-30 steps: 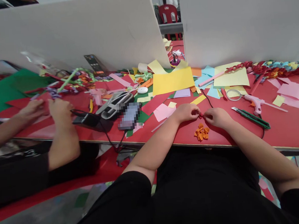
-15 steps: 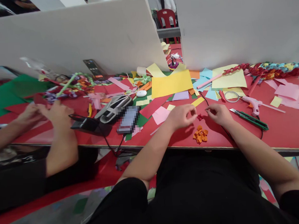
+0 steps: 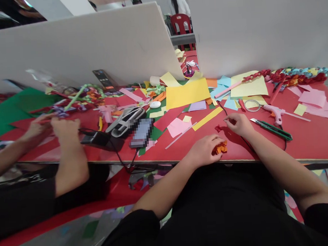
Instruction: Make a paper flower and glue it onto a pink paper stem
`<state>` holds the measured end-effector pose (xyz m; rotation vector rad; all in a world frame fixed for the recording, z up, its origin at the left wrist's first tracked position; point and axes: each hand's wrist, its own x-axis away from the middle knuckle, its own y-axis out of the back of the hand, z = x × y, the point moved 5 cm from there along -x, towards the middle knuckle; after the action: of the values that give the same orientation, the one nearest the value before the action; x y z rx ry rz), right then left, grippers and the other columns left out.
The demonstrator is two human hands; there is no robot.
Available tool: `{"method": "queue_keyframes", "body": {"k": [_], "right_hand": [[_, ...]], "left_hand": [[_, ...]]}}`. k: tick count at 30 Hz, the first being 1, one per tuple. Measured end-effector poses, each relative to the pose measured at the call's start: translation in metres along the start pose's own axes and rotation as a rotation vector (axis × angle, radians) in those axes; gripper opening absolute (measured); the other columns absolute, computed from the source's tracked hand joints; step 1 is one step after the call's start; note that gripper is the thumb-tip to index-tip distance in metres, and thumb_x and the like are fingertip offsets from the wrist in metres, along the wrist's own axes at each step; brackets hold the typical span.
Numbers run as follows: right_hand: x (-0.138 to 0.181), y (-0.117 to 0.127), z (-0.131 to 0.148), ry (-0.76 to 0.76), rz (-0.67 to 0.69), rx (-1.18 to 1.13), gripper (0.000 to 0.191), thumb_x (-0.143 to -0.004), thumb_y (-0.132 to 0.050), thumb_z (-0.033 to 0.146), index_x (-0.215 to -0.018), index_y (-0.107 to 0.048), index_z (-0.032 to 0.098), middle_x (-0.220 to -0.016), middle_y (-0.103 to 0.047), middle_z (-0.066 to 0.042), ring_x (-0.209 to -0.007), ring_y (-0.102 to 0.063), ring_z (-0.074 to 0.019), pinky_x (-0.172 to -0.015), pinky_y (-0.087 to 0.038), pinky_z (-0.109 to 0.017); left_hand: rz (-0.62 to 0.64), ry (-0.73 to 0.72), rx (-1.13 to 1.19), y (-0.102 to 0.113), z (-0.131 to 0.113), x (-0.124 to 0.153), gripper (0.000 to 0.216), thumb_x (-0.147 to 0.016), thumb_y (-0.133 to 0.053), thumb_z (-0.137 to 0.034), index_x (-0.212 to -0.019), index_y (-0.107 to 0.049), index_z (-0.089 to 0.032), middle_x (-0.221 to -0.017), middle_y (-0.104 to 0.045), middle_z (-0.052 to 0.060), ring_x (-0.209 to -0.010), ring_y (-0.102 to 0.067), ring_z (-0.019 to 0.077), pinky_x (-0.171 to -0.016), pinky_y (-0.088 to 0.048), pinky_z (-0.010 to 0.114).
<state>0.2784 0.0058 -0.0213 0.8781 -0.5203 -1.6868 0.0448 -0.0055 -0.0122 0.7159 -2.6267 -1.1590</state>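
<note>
My left hand [image 3: 206,150] rests near the front edge of the red table [image 3: 308,139] with its fingers closed around a small orange folded-paper piece [image 3: 221,147]. My right hand [image 3: 238,123] lies a little farther back, fingers curled in a pinch beside a small red folded-paper piece [image 3: 218,128] that sits on the table just left of its fingertips. Whether the right fingers hold anything is hidden.
A green utility knife [image 3: 271,129], a pink glue gun [image 3: 274,112] and a tape ring [image 3: 252,104] lie to the right. Coloured paper sheets [image 3: 187,92], a phone [image 3: 142,132] and a black cable cover the middle. A neighbour's hands [image 3: 54,127] work at the left. White dividers [image 3: 91,45] stand behind.
My left hand left the red piece and moved down to the orange piece, closing on it. The red piece now lies on the table, and my right hand stayed beside it.
</note>
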Motion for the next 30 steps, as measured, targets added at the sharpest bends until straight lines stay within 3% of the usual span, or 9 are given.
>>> {"method": "queue_keyframes", "body": {"k": [2, 6, 9, 15, 20, 25, 30], "right_hand": [[0.0, 0.001, 0.001, 0.007, -0.014, -0.021, 0.032, -0.098, -0.063, 0.038, -0.105, -0.087, 0.018, -0.087, -0.081, -0.009, -0.072, -0.068, -0.0224, -0.072, -0.051, -0.034], [0.001, 0.009, 0.005, 0.026, -0.08, -0.111, 0.032, -0.098, -0.064, 0.043, -0.103, -0.085, 0.019, -0.085, -0.08, -0.008, -0.071, -0.066, -0.022, -0.072, -0.052, -0.035], [0.004, 0.017, 0.01, 0.041, -0.134, -0.229, 0.036, -0.102, -0.065, 0.052, -0.101, -0.082, 0.02, -0.085, -0.077, -0.007, -0.07, -0.064, -0.0212, -0.071, -0.053, -0.036], [0.008, 0.022, 0.019, 0.135, -0.118, -0.507, 0.058, -0.096, -0.071, 0.08, -0.113, -0.073, 0.025, -0.093, -0.073, -0.006, -0.081, -0.068, -0.0235, -0.075, -0.058, -0.038], [0.008, 0.017, 0.018, 0.081, -0.178, -0.59, 0.062, -0.089, -0.078, 0.085, -0.106, -0.066, 0.026, -0.099, -0.073, -0.007, -0.081, -0.069, -0.0226, -0.075, -0.061, -0.038], [0.009, 0.019, 0.02, 0.094, -0.264, -0.526, 0.048, -0.097, -0.077, 0.074, -0.094, -0.071, 0.026, -0.085, -0.072, -0.004, -0.071, -0.064, -0.0197, -0.066, -0.055, -0.036], [0.011, 0.023, 0.02, 0.128, -0.359, -0.512, 0.033, -0.1, -0.082, 0.056, -0.092, -0.078, 0.025, -0.08, -0.073, -0.003, -0.066, -0.061, -0.0176, -0.063, -0.051, -0.034]], "left_hand": [[0.002, 0.056, 0.273, 0.001, 0.007, -0.003, 0.049, -0.088, -0.083, -0.042, -0.135, -0.078, -0.029, -0.141, -0.077, 0.012, -0.129, -0.074, 0.0336, -0.111, -0.061, 0.047], [-0.028, 0.348, 1.098, -0.002, 0.025, -0.013, 0.058, -0.095, -0.071, -0.068, -0.133, -0.075, -0.024, -0.136, -0.079, 0.016, -0.105, -0.081, 0.025, -0.079, -0.066, 0.033], [-0.087, 0.466, 1.401, 0.0, 0.024, -0.024, 0.054, -0.104, -0.063, -0.065, -0.131, -0.076, -0.021, -0.14, -0.08, 0.016, -0.106, -0.082, 0.021, -0.072, -0.064, 0.024], [-0.219, 0.408, 1.403, 0.017, 0.017, -0.06, 0.048, -0.109, -0.062, -0.059, -0.132, -0.076, -0.018, -0.131, -0.083, 0.015, -0.109, -0.083, 0.0224, -0.073, -0.065, 0.024], [-0.2, 0.367, 1.335, 0.023, 0.024, -0.101, 0.048, -0.108, -0.066, -0.056, -0.133, -0.074, -0.017, -0.116, -0.085, 0.013, -0.089, -0.083, 0.0198, -0.063, -0.061, 0.023], [-0.28, 0.279, 1.267, 0.015, 0.036, -0.113, 0.061, -0.103, -0.07, -0.069, -0.134, -0.072, -0.017, -0.11, -0.085, 0.012, -0.074, -0.08, 0.0188, -0.055, -0.059, 0.024], [-0.351, 0.083, 1.2, 0.012, 0.037, -0.106, 0.081, -0.09, -0.078, -0.085, -0.137, -0.07, -0.02, -0.12, -0.085, 0.013, -0.08, -0.083, 0.0212, -0.058, -0.063, 0.026]]}}
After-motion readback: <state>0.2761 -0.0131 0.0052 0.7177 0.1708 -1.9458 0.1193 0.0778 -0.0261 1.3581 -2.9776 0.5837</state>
